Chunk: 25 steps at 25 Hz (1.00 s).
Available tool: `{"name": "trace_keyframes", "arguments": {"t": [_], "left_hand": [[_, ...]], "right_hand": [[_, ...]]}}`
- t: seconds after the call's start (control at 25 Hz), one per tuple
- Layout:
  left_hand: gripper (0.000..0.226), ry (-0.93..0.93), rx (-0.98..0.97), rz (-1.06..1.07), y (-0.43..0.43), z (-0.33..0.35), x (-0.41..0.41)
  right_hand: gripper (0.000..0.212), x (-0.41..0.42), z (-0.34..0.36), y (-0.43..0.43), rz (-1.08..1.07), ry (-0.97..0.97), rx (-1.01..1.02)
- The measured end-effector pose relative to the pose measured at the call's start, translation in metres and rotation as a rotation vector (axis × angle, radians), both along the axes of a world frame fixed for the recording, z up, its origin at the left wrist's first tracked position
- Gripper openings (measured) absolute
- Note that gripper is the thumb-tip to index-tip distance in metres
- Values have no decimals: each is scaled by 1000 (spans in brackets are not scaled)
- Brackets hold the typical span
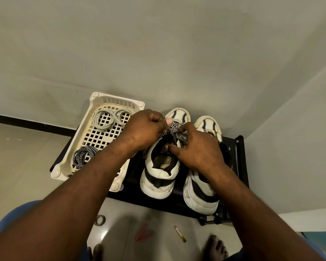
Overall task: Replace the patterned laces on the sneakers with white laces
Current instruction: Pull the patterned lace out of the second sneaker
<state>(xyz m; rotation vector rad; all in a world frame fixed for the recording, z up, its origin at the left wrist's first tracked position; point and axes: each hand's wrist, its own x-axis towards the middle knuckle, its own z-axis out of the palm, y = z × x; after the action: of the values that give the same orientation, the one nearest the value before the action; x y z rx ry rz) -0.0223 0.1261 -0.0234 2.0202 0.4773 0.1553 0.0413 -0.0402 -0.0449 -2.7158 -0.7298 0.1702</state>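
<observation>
left hand (145, 127) pinches the patterned lace (174, 128) over the sneaker (158, 178); right hand (198, 147), just beside, curls fingers on the same lace. white laces (104, 118) lie coiled in a basket (79, 140) left of both grips. hands hide how the lace is threaded.

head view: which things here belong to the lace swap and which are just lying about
Job: left hand, right hand, both on the patterned lace of the sneaker by the basket; second sneaker; white laces and a coiled patterned lace in the basket.
Lying about: tape roll, pink object, yellow stick on the floor.
</observation>
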Motion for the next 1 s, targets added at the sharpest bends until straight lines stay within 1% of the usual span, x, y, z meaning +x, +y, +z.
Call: {"name": "trace_keyframes", "arguments": {"t": [0.08, 0.12, 0.2, 0.24, 0.28, 0.32, 0.36, 0.4, 0.44, 0.48, 0.52, 0.6, 0.72, 0.8, 0.84, 0.88, 0.92, 0.96, 1.0], "left_hand": [[37, -87, -361, 62, -3, 2, 2], [36, -100, -470, 85, -5, 2, 2], [33, -122, -610, 173, -4, 4, 3], [31, -125, -649, 248, -2, 4, 5], [28, -114, -622, 321, 0, 3, 6], [26, -85, -493, 352, 3, 1, 6], [28, -37, -273, 323, 4, -2, 6], [32, 12, -44, 247, 2, -6, 5], [33, 46, 125, 149, -2, -9, 3], [34, 66, 217, 52, -6, -10, 1], [35, 80, 262, -31, -8, -11, 0], [35, 105, 358, -133, -6, -8, -2], [29, 134, 456, -183, 3, 0, -1], [25, 189, 543, -219, 4, 2, -1], [25, 206, 542, -237, 2, 3, -1], [24, 211, 480, -239, 2, 3, -1], [23, 214, 362, -211, 2, 7, -2], [23, 204, 237, -156, 4, 9, -3], [23, 182, 167, -91, 7, 11, -4]], "right_hand": [[74, 0, 1, 0, 1, 1, 2], [74, -1, 1, 0, 1, 0, 2], [75, -1, 0, 1, -3, -2, 0], [76, -1, 0, 1, -7, 2, -1], [78, -1, 1, 1, -11, 8, -3], [80, -1, 1, 1, -15, 11, -5], [81, -2, 1, 1, -15, 10, -7], [80, -2, 2, 1, -12, 5, -11], [76, -3, 2, 1, -6, 0, -14], [71, -3, 3, 0, 0, -2, -13], [67, -3, 3, 0, 4, -1, -10], [64, -2, 4, -1, 5, -6, -3], [67, -3, 2, 0, 5, -28, -1], [67, -2, 1, 1, 9, -39, -1], [65, -2, 1, 1, 12, -44, 1], [63, -2, 0, 0, 14, -47, 5], [61, -1, 0, 0, 15, -46, 11], [59, 0, 0, -1, 16, -43, 16], [58, 0, -1, -2, 19, -43, 22]]}}
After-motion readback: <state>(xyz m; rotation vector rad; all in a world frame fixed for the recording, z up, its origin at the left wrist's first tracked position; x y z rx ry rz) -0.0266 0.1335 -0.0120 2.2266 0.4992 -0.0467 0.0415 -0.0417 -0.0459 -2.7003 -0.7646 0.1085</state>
